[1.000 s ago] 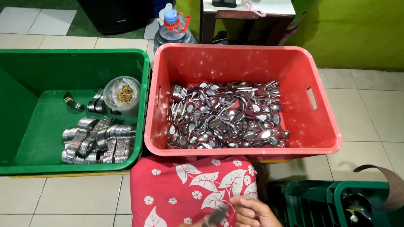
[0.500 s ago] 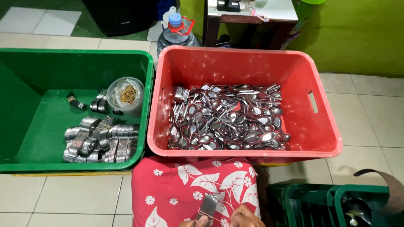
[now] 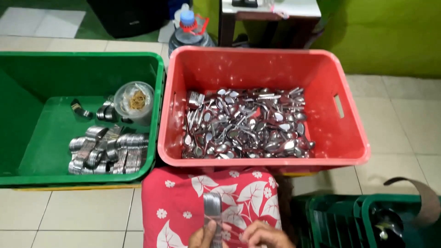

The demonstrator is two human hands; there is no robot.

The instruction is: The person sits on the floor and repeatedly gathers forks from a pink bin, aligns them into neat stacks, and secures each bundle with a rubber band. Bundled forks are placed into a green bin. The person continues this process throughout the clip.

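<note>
At the bottom edge my left hand and my right hand hold a small stack of metal cutlery upright over a red floral cloth on my lap. Only the fingers of both hands show. Ahead of them a red crate holds a heap of loose spoons and forks. To its left a green crate holds several bound cutlery bundles and a clear tub of rubber bands.
A stack of dark green crates stands at the lower right with a curved strap over it. Behind the red crate are a large water bottle and a wooden table. Tiled floor surrounds the crates.
The cutlery stack has risen higher into view between my hands and now stands upright. The view has shifted slightly downward.
</note>
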